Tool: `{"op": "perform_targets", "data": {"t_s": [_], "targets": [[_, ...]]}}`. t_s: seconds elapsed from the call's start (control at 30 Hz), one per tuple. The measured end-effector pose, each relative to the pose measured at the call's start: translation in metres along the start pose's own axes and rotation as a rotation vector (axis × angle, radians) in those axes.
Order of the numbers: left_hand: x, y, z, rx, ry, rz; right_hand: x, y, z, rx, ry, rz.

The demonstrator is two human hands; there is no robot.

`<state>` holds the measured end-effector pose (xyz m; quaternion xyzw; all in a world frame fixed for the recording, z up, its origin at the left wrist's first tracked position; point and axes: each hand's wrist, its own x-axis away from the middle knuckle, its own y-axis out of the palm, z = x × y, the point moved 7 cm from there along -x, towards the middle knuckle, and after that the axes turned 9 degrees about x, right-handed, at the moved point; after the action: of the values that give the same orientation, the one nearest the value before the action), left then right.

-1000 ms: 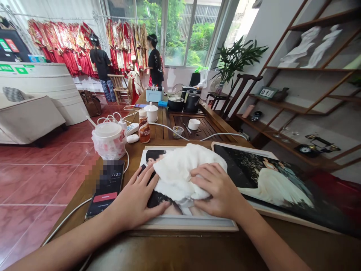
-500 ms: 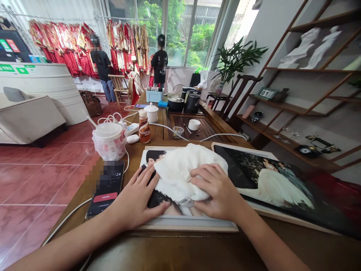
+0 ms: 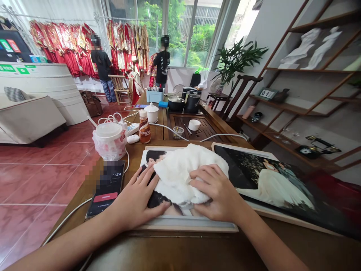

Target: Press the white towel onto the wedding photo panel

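A bunched white cloth lies over a framed photo flat on the table, hiding most of the picture. With its fingers curled into the cloth, my right hand presses on the right half of the frame. My left hand rests flat with fingers spread on the left side of the photo, its fingertips at the cloth's edge. To the right sits a second framed photo showing a wide white dress, beside the first one.
A phone with a cable lies left of my left arm. Behind it stand a plastic-wrapped cup, a brown drink bottle and a white lidded pot. A white cable crosses the table. Two people stand near hanging red garments.
Both hands stay in almost the same place, and the cloth shifts only slightly. In the background, the person by the window has moved a little to the right.
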<state>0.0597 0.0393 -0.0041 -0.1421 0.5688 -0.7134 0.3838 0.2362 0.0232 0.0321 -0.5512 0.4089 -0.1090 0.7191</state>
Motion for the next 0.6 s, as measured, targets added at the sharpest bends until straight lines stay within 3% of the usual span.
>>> {"op": "perform_targets", "data": {"t_s": [0.13,0.37,0.6], "targets": [[0.003,0.006,-0.005,-0.019,0.027,-0.015,0.001,0.002,-0.008,-0.040,-0.063,-0.002],[0.001,-0.001,0.000,-0.006,0.007,0.020,0.001,-0.001,0.001,0.002,-0.005,0.006],[0.003,0.007,-0.004,-0.027,0.029,-0.026,0.000,0.001,-0.006,-0.047,-0.045,0.005]]}}
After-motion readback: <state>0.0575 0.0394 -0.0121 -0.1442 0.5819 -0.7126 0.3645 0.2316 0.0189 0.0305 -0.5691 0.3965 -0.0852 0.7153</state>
